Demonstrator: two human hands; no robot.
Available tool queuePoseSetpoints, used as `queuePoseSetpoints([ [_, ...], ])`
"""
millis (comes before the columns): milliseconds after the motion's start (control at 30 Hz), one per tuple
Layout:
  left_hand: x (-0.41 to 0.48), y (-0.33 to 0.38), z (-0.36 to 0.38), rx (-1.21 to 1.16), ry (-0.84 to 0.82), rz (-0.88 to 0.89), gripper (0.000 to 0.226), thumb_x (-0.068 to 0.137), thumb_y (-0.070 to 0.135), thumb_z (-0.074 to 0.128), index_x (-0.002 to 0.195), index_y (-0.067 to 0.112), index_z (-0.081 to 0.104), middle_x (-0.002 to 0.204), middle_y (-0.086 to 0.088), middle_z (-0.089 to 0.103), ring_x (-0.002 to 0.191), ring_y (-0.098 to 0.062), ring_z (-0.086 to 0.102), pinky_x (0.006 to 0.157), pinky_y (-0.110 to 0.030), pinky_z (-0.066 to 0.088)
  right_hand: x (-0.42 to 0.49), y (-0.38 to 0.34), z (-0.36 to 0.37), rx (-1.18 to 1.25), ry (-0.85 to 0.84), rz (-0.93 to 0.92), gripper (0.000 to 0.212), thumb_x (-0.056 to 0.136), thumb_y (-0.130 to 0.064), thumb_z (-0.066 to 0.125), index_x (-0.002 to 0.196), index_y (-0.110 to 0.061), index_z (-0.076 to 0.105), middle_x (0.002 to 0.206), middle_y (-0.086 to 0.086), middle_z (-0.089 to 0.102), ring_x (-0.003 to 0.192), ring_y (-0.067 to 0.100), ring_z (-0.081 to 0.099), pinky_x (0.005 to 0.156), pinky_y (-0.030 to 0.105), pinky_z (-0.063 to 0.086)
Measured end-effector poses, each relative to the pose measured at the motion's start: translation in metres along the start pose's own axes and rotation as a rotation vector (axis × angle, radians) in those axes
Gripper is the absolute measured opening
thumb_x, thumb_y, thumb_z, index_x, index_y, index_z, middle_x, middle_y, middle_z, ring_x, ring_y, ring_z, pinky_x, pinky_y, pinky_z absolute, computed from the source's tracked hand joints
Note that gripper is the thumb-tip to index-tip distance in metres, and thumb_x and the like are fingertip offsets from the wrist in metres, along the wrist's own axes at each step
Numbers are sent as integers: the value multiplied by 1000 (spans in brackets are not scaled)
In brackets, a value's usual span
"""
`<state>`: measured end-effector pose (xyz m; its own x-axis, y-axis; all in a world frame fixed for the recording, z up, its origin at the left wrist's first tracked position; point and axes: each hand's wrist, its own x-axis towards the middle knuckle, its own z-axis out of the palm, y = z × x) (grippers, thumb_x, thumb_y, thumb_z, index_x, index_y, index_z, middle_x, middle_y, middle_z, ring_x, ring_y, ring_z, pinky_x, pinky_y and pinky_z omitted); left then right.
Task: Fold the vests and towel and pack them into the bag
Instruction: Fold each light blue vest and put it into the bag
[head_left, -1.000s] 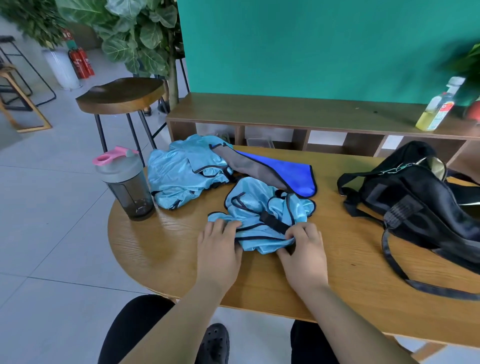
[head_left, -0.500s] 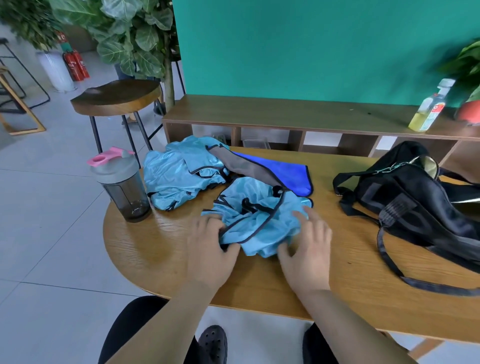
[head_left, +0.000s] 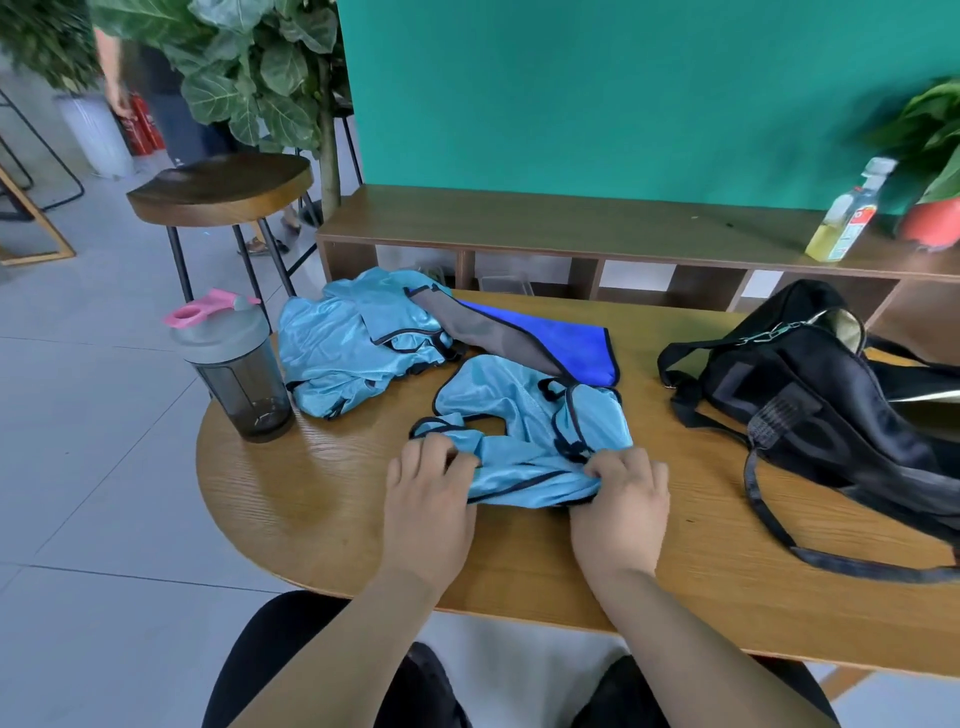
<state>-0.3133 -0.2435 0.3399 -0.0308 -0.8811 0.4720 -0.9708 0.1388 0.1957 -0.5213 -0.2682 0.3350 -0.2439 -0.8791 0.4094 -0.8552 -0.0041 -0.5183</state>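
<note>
The near vest (head_left: 524, 415), a thin, glossy light-blue garment with dark binding, lay crumpled toward 6 o'clock on the tabletop (head_left: 322, 493), its far edge touching the blue towel (head_left: 561, 343) at 12 o'clock. The left hand (head_left: 431, 493) pinched the hem at the vest's 7 o'clock corner and the right hand (head_left: 623, 499) pinched its 5 o'clock corner, fingers curled into the cloth. The fabric was judged light, limp and slippery, best taken by the bound edges or straps, where it would slide least. A second vest (head_left: 353, 348) lay bunched at 10 o'clock, the black bag (head_left: 810, 395), apparently unzipped at its top, at 3 o'clock, and a shaker bottle (head_left: 234, 364) at 9 o'clock. The wood-grain surface looked smooth. Beyond stood a low shelf (head_left: 571, 223), a green wall (head_left: 623, 93) and a stool (head_left: 218, 182).
</note>
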Motion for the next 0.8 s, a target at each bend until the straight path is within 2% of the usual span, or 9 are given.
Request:
queuePoseSetpoints([
  [100,3,-3,0,-65,11,-55,33,76,9,78,103,21,64,123,0,53,117,-27,51,99,-40,41,8,6,-7,212,75,374,45,73,11,66,107,-17,61,112,2,50,103,21,41,85,46,50],
  [200,5,-5,2,-200,37,-67,27,84,7,72,96,24,54,121,6,58,117,-22,54,106,-38,40,6,3,-12,378,172,454,67,68,16,71,122,-19,49,126,6,47,119,31,45,98,56,50],
  [300,7,-3,1,-280,39,-38,29,87,17,72,108,23,54,120,7,61,120,-15,52,114,-43,42,-2,-6,-14,154,164,117,98,63,6,81,150,-17,42,156,12,37,142,37,34,119,55,35],
  [367,8,0,1,-261,-36,17,40,90,28,71,126,25,54,128,9,60,127,-11,49,119,-41,38,-4,-11,-12,28,75,-237,94,64,-4,82,151,-21,50,162,8,38,148,37,31,123,55,29],
  [433,9,-1,6,-232,-121,13,48,96,34,67,141,28,50,138,12,57,132,-11,49,118,-36,39,-7,-13,-3,-19,-55,-549,76,62,-4,85,133,-24,68,149,2,55,141,32,45,119,55,34],
  [500,10,-4,12,-209,-144,-25,45,99,33,63,143,31,52,136,13,58,127,-12,51,109,-34,44,-9,-10,5,-12,-121,-643,65,57,1,86,116,-24,75,121,-5,69,118,24,61,114,45,42],
  [600,12,-9,18,-130,-121,-49,31,99,27,60,130,31,61,120,14,61,112,-15,53,96,-34,47,-5,-18,-3,168,-152,-182,59,77,8,73,125,-26,65,106,-6,69,98,20,64,91,37,54],
  [700,12,-9,19,-85,-80,-97,23,100,24,60,122,28,63,107,11,64,95,-16,61,87,-34,44,9,-13,-15,494,14,421,33,101,-1,52,122,-26,49,92,-7,61,84,20,61,69,36,48],
  [800,15,-9,16,-152,-47,-201,21,103,21,56,123,25,62,102,9,67,87,-17,65,84,-34,42,15,-7,-19,598,137,568,15,108,-15,44,121,-22,48,92,0,61,83,19,61,66,35,46],
])
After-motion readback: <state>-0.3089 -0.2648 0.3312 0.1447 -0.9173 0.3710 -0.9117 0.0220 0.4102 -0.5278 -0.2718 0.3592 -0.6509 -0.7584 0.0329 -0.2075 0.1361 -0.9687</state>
